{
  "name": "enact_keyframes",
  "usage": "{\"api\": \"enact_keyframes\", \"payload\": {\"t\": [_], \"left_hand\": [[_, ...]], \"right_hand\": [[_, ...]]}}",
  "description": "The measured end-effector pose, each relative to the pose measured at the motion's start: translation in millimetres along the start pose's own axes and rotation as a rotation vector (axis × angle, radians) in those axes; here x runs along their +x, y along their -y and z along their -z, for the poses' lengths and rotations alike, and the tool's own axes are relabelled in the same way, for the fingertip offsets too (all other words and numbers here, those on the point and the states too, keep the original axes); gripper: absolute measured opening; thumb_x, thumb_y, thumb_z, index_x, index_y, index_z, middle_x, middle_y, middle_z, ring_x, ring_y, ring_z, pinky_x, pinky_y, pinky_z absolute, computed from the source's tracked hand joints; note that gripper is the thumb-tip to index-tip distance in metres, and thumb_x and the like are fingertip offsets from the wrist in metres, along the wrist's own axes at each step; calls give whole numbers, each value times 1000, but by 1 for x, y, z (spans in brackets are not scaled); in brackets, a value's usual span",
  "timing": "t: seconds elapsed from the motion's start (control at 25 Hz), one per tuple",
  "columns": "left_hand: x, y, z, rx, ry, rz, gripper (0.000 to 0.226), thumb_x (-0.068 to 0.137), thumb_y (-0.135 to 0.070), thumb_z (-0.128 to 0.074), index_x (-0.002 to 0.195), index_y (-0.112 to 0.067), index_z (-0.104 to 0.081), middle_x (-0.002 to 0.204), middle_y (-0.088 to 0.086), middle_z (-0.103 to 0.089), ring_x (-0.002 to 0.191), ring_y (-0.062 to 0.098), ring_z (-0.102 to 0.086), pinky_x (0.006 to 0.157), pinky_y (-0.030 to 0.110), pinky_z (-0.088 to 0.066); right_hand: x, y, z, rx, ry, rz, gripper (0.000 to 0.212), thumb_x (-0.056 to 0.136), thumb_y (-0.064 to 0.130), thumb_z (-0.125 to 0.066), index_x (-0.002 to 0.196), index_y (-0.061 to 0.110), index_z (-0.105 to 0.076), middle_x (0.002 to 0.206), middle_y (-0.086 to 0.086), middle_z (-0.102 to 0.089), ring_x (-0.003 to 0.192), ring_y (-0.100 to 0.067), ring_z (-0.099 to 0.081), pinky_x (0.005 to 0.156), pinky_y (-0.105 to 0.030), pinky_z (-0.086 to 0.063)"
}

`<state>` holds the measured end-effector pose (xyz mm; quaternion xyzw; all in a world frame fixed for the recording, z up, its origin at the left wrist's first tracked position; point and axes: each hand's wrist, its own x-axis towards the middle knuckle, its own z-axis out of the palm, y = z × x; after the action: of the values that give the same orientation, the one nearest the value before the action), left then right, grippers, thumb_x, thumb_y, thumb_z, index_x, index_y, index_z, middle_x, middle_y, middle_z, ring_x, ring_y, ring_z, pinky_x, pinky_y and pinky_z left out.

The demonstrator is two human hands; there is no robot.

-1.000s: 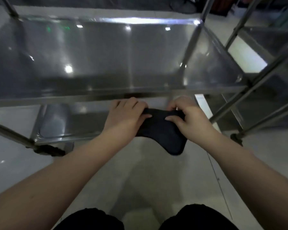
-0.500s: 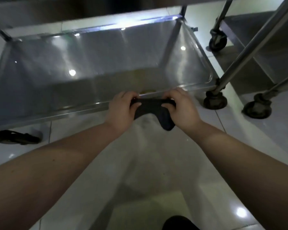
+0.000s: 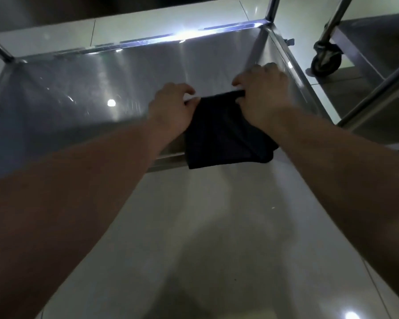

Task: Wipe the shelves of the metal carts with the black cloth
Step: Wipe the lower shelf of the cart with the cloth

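Observation:
The black cloth (image 3: 224,132) hangs spread between my two hands, over the front right part of the cart's bottom shelf (image 3: 83,95). My left hand (image 3: 171,107) pinches its upper left corner. My right hand (image 3: 263,93) grips the upper right corner, close to the shelf's right wall. The cloth's lower edge drapes over the shelf's front rim. The shelf is shiny steel with raised edges and bright light reflections.
An upper shelf (image 3: 55,10) of the same cart crosses the top of the view. A second metal cart (image 3: 373,42) with a black caster wheel (image 3: 325,58) stands to the right, its leg (image 3: 378,97) slanting close by. Glossy tiled floor (image 3: 217,226) lies below me.
My view has dropped from the middle shelf to the bottom shelf. Both hands moved forward over the shelf and pulled the bunched cloth out into a flat sheet.

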<state>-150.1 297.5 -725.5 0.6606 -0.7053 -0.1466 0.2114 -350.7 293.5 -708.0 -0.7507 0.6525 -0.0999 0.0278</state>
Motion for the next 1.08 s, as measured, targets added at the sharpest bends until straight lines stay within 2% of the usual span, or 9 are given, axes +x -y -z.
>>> {"api": "enact_keyframes", "payload": {"t": [0.04, 0.12, 0.16, 0.24, 0.32, 0.44, 0.56, 0.76, 1.08], "left_hand": [[11, 14, -6, 67, 79, 97, 42, 100, -44, -44, 139, -28, -50, 145, 8, -47, 135, 30, -40, 110, 46, -34], [10, 51, -18, 259, 190, 188, 51, 103, -47, -30, 152, -33, -25, 161, 6, -23, 147, 33, -16, 117, 55, -18], [5, 70, -22, 356, 215, 187, 53, 103, -49, -23, 154, -36, -15, 163, 3, -13, 150, 32, -5, 117, 60, -11], [-2, 102, -26, 444, 230, 155, 56, 100, -57, -12, 154, -43, -4, 165, -5, 0, 150, 28, 7, 115, 63, 2], [-3, 114, -28, 434, 207, 131, 58, 96, -62, -5, 152, -48, 1, 164, -10, 5, 150, 25, 9, 113, 62, 7], [-5, 113, -31, 430, 179, 118, 57, 96, -61, -5, 152, -49, 0, 164, -10, 5, 150, 25, 6, 113, 61, 9], [-6, 112, -33, 445, 164, 128, 55, 99, -54, -8, 152, -47, 2, 164, -9, 6, 150, 25, 7, 113, 59, 10], [-5, 115, -32, 404, 149, 152, 57, 101, -49, -12, 154, -39, 5, 164, -8, 10, 150, 20, 10, 114, 56, 12], [-2, 115, -38, 414, 142, 157, 57, 100, -52, -11, 154, -40, 5, 164, -8, 8, 150, 22, 9, 114, 58, 11]], "right_hand": [[11, 7, -14, -96, 127, 16, 56, 93, 51, -53, 144, 34, -39, 154, -8, -32, 140, -38, -24, 113, -53, -17], [11, 18, -52, -92, 362, 62, 72, 91, 73, -30, 152, 45, -6, 164, 2, 2, 147, -41, 2, 116, -62, 3], [8, 18, -70, -84, 403, 79, 73, 88, 79, -19, 151, 50, 4, 164, 5, 9, 147, -42, 10, 113, -65, 10], [5, 15, -88, -107, 367, 91, 76, 78, 87, -3, 146, 56, 13, 163, 6, 15, 145, -43, 17, 107, -70, 17], [-1, 15, -92, -104, 299, 103, 81, 70, 92, 8, 143, 58, 15, 163, 5, 16, 144, -43, 22, 103, -70, 22], [-30, 27, -99, -102, 264, 94, 81, 67, 92, 13, 141, 59, 20, 163, 5, 14, 144, -43, 20, 102, -69, 23], [-3, 41, -111, -94, 241, 63, 79, 67, 93, 6, 137, 61, 23, 162, 5, 18, 143, -44, 21, 101, -71, 22], [100, 63, -112, -81, 281, 12, 79, 74, 91, -8, 144, 59, 10, 163, 4, 14, 144, -45, 19, 103, -74, 14], [4, 43, -112, -95, 262, 175, 78, 66, 94, 6, 137, 64, 20, 162, 12, 13, 146, -38, 20, 104, -69, 20]]}}
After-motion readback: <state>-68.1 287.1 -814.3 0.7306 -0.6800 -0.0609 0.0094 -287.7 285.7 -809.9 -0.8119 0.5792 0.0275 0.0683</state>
